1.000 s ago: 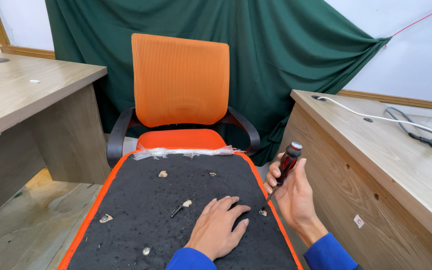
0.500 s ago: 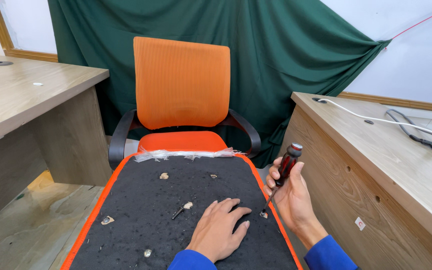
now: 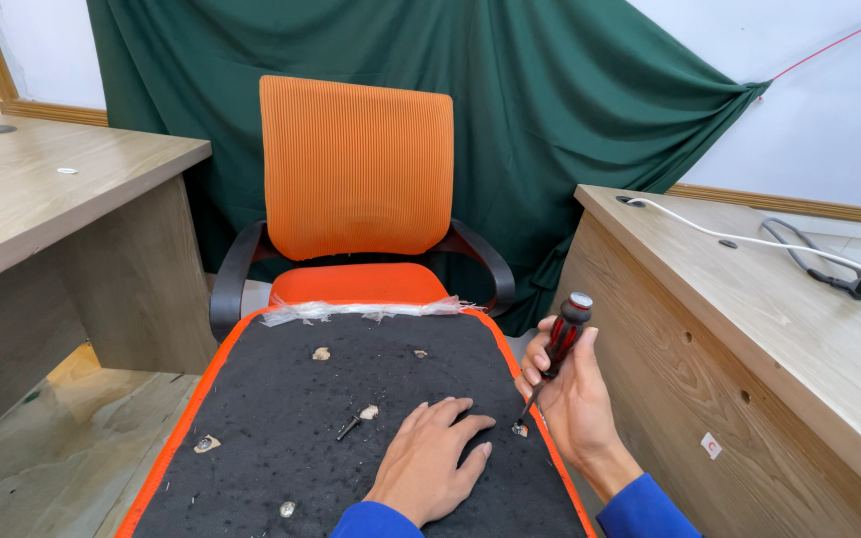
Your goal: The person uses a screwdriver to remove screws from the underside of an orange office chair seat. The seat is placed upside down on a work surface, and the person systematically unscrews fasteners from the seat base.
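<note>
A black fabric-covered panel with an orange rim [image 3: 291, 399] lies in front of me, its underside up. My left hand [image 3: 430, 458] lies flat on it, fingers spread, near the right edge. My right hand [image 3: 565, 394] grips a red and black screwdriver [image 3: 555, 354], held nearly upright. Its tip rests on a screw [image 3: 519, 429] at the panel's right edge. A loose bolt [image 3: 353, 421] lies left of my left hand. Several other mounting spots [image 3: 322, 353] dot the panel.
An orange mesh office chair [image 3: 356, 169] with black armrests stands behind the panel. Wooden desks flank it, one on the left [image 3: 42, 189] and one on the right [image 3: 789, 299], the latter carrying a white cable and a black cable [image 3: 829, 269]. A green cloth [image 3: 550, 100] hangs behind.
The screwdriver tip has come down from above the panel onto the screw at the right edge. My left hand stays flat on the panel.
</note>
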